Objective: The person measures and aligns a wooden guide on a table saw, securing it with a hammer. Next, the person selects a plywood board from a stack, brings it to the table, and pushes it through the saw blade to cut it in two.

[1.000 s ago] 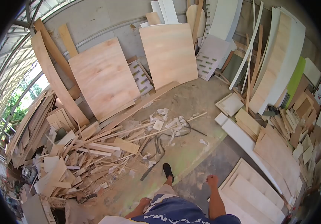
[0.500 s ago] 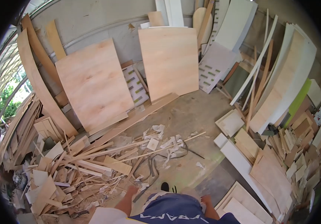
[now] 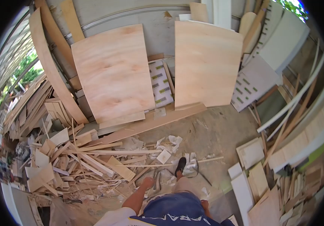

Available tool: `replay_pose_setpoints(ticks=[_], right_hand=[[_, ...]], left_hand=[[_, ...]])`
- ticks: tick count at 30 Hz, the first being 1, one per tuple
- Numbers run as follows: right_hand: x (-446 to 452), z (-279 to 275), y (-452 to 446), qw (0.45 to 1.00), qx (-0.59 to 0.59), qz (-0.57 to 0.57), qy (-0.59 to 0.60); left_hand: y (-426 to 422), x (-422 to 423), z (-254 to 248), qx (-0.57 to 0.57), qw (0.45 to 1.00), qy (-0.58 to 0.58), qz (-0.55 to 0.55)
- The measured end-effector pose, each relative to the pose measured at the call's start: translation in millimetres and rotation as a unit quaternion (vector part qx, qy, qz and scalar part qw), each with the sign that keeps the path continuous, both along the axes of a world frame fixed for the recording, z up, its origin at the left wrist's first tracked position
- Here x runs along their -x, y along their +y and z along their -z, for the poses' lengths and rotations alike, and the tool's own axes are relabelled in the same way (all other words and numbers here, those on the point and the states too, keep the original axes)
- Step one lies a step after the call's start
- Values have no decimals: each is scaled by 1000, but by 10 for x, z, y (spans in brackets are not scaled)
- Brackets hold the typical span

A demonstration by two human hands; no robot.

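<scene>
My left hand hangs low in front of me, over the edge of the scrap wood pile; its fingers are too small and blurred to read. Beside my right thigh, partly cut off by the blue shirt, is my right hand, its fingers not clear. One dark shoe is on the floor among torn white scraps and a dark strap. Two large plywood sheets, the left one and the right one, lean against the wall ahead.
A long board lies at the foot of the sheets. Stacked panels and offcuts are on the right. Long white strips lean there. Thin boards are heaped at the left.
The leaning sheets now appear larger and nearer. My left hand has swung forward, and my right hand has drawn back beside my body. The shoe has come further forward onto the scraps.
</scene>
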State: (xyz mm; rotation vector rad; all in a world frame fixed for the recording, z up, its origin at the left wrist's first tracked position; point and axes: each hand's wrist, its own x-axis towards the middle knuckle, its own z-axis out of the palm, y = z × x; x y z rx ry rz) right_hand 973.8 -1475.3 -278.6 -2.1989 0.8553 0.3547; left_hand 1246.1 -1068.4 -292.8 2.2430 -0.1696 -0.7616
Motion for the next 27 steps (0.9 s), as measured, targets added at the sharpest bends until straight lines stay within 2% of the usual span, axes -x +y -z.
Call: replay_pose_setpoints(ticks=[2,3,5,6,7,8,9,10,11,12,13,14,15,16,17,18,21,23,27], right_hand=[[-480,71,-482,998,26,-54,36],[-742,142,-753,992,52,-95,71],[-1271,303,-1176,971,100,-172,136],[-1620,298,-1322,956,124,-207,164],[-2027,299,-1528,908,204,-340,133],[-2379,222,-1761,834,278,-465,102],[-2809,343,-1953,817,349,-452,79],[-3250,451,-2140,810,363,-459,31],[-3766,285,-2144,820,370,-437,26],[-4263,22,-2137,830,343,-435,-64],[-4741,-537,-1831,990,72,-88,-83],[-5130,-769,-1700,984,11,-92,-150],[-5486,-1177,-1465,987,-49,-54,-145],[-5819,-1040,-1332,975,-123,-15,-187],[-6052,-1366,-1068,953,-228,20,-197],[-6357,-981,-927,931,-292,31,-219],[-6834,-1237,-288,933,-315,-46,-169],[-7055,-1238,-50,932,-325,-118,-106],[-7479,-1142,-125,936,-307,-157,-67]], left_hand=[[81,-170,409,-131,973,-118,147],[-3,-289,281,-132,976,-118,127],[-56,-468,-145,-285,907,-127,284],[-16,-624,-143,-292,909,-126,268],[18,-709,-123,-284,925,-133,213],[-8,-689,-102,-273,939,-134,159],[-125,-667,-328,-275,942,-123,147],[-211,-728,-561,-152,983,-50,-86],[-286,-835,-741,-18,950,19,-310],[-345,-842,-624,6,920,-14,-391],[-306,-829,-556,3,921,-13,-389],[-196,-852,-495,-26,957,-4,-290],[-134,-908,-434,-52,982,4,-183],[-130,-928,-371,-167,983,-67,-28],[-155,-959,-310,-274,943,-140,127],[-198,-1012,-328,-279,947,-94,128],[-251,-1221,-312,-259,959,-25,108],[-250,-1453,-260,-209,974,-41,74],[-258,-2205,-158,-102,988,-115,23]])
